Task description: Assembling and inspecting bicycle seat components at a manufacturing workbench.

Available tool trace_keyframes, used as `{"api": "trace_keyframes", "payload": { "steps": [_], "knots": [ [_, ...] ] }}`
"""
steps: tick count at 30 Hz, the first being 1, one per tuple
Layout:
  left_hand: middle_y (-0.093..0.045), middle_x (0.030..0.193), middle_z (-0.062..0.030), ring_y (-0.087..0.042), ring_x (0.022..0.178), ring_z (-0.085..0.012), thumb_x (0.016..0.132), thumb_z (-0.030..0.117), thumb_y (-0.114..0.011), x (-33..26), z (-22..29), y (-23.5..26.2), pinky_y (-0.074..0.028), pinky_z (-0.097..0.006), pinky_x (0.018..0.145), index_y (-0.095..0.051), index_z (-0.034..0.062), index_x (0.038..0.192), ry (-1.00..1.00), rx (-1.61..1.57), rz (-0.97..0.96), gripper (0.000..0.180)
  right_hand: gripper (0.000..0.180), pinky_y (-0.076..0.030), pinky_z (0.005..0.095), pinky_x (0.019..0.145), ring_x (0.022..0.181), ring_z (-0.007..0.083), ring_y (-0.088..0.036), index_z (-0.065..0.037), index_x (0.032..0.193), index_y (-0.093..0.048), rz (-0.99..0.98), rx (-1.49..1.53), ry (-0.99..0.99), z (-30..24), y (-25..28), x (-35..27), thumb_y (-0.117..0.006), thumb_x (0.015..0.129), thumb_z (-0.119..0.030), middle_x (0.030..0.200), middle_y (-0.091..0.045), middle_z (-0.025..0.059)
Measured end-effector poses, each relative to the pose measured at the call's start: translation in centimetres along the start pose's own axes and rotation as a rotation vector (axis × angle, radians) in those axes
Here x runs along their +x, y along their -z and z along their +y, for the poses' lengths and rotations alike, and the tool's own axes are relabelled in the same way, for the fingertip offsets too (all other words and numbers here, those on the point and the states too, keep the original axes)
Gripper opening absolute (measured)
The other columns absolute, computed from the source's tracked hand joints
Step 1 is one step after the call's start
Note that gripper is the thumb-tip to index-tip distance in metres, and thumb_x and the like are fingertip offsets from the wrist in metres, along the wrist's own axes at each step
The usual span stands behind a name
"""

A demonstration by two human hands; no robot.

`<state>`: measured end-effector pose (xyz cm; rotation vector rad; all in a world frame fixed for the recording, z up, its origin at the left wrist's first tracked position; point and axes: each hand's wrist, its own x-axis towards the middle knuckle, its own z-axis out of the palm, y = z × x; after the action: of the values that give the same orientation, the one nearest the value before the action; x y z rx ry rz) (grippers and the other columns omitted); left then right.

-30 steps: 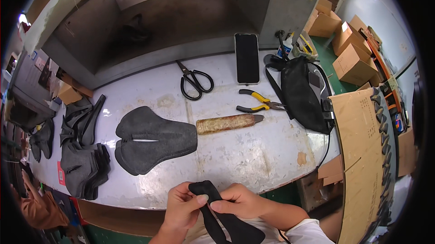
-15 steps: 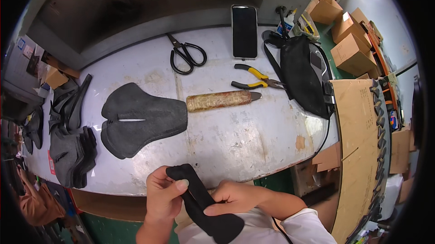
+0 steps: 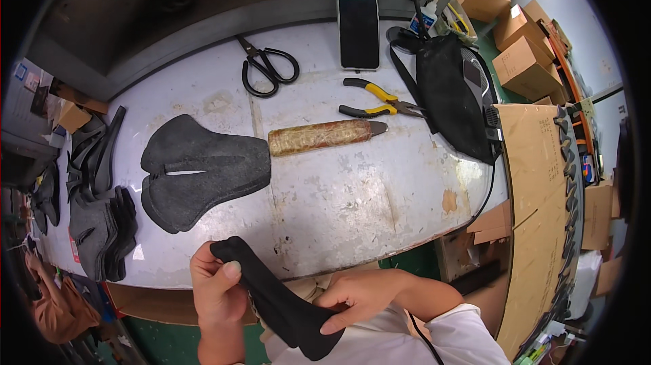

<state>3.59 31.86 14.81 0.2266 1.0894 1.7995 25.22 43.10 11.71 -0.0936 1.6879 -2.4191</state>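
Observation:
In front of my body, off the table's near edge, hangs a long black piece of soft, fabric-like material [image 3: 271, 290], bent lengthwise. My left hand [image 3: 220, 290] pinches its narrow upper end between thumb and fingers. Lower down, my right hand [image 3: 366, 297] grips the wider end, thumb on top and fingers partly hidden behind. A pair of dark grey, saddle-shaped pads [image 3: 217, 185] with a slit lies on the table beyond my left hand. Touching their narrow end is a knife [image 3: 319, 138] with a tape-wrapped handle and a short blade.
Black-handled scissors [image 3: 271, 72], yellow-and-black pliers [image 3: 383, 99] and a phone [image 3: 359, 29] lie farther back. Stacked dark pieces [image 3: 102, 229] line the left. A black bag-like item [image 3: 447, 100] sits right, beside a cardboard sheet [image 3: 536, 195]. Another person's arm [image 3: 51, 290] shows at lower left.
My hands have moved left with the black piece. The gap between its two strips has closed up, and my right hand has shifted toward its wide end. The view has shifted slightly.

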Motion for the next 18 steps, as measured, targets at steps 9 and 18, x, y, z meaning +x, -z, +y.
{"api": "trace_keyframes", "payload": {
  "steps": [9, 18],
  "knots": [
    [-0.067, 0.089, -0.009, -0.065, 0.072, -0.0176, 0.078, 0.007, -0.075, 0.0, 0.3, 0.1, -0.057, -0.03, 0.066, -0.06, 0.0021, 0.098, 0.009, -0.123, -0.061, 0.026, 0.046, -0.034, 0.0276, 0.049, 0.055, 0.0068, -0.04, 0.0, 0.072, -0.056, -0.021, 0.334, 0.173, 2.2, -0.8, 1.1, -0.062, 0.095, -0.04, 0.058, -0.045, -0.0035],
    [-0.055, 0.096, -0.0069, -0.055, 0.09, -0.0152, 0.078, 0.006, -0.076, -1.0, -1.7, -3.8, -0.045, -0.028, 0.083, -0.058, 0.0001, 0.106, 0.15, 0.098, -0.218, 0.034, 0.033, -0.039, 0.0291, 0.053, 0.06, 0.0171, -0.051, 0.001, 0.082, -0.054, 0.788, -0.389, 0.227, -5.3, -0.8, 3.3, -0.074, 0.085, -0.025, 0.07, -0.054, 0.0077]
  ]
}}
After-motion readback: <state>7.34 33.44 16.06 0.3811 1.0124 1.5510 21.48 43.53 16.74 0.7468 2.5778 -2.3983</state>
